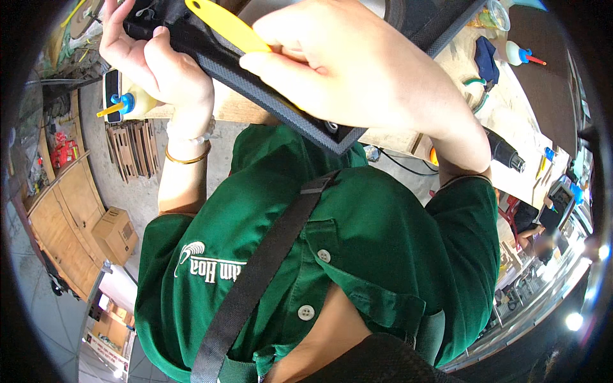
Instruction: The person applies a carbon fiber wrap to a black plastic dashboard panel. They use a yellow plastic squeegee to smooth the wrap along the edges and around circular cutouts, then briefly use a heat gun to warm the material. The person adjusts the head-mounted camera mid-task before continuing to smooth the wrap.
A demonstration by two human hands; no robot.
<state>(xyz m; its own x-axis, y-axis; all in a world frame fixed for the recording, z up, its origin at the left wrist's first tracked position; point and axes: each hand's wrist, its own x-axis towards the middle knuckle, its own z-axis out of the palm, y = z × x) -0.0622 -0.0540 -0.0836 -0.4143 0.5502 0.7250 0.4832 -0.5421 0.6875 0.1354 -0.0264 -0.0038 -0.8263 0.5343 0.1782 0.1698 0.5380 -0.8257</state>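
A black case-like piece with a textured raised rim and a dark inner side lies across the top of the view, one corner toward my body. My right hand is closed around a yellow handle with a hole in its end, held over the piece. The working end of this tool is hidden under my hand. At the left end of the black piece is my left hand, its fingers apart and slightly bent. Its thumb overlaps the black piece's edge; I cannot tell how firmly it touches.
A glue bottle with a blue cap and yellow nozzle stands near my left wrist. On the wooden table at right lie a second bottle, a dark blue cloth and a black heat-gun-like tool. A cardboard box sits on the floor.
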